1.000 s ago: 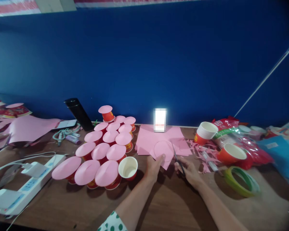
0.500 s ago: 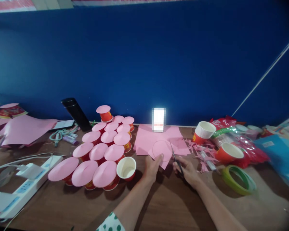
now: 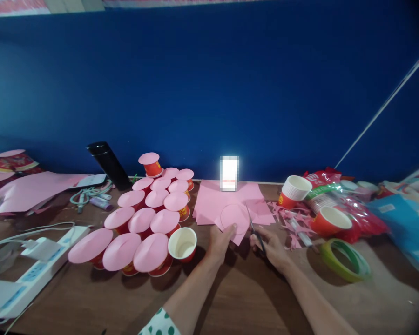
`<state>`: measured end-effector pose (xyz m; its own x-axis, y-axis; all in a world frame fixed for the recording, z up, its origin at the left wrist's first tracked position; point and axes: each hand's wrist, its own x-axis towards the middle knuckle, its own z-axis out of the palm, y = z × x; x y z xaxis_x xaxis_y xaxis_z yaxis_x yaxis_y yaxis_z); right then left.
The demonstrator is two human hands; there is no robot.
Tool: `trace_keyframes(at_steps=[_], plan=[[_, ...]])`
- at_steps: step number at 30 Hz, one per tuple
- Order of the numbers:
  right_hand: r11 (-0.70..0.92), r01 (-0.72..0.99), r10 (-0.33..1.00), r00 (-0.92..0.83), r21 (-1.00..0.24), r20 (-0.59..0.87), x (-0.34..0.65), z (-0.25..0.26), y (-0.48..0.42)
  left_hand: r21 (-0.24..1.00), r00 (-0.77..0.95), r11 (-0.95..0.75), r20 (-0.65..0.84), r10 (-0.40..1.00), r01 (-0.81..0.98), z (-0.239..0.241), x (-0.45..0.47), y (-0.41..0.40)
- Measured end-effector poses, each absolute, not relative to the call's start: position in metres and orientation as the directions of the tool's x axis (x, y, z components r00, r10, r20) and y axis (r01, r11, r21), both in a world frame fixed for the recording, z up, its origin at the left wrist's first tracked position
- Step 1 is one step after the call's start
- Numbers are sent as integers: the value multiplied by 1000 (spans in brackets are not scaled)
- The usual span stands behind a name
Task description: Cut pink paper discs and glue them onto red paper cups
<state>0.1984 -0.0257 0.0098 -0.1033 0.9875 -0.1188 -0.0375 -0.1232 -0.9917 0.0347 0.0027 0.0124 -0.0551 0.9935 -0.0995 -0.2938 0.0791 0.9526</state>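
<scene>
Pink paper (image 3: 235,218) and dark scissors (image 3: 259,238) occupy left and right hands (image 3: 219,241) (image 3: 274,249) respectively

A white fabric sleeve (image 3: 159,323) with a print of round green dots covers the left forearm (image 3: 195,287) at the bottom edge of the frame, left of centre. Beyond the cuff, the left hand (image 3: 220,241) is bare. The right forearm (image 3: 312,295) and right hand (image 3: 271,246), right of centre, are bare along the visible length.
</scene>
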Motion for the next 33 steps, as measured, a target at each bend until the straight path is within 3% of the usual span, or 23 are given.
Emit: trace_keyframes(at_steps=[33], plan=[[-127,-17,990,-70,-992,-126,197,14,-27,956,-74,62,-87,993,-286,5,35,6]])
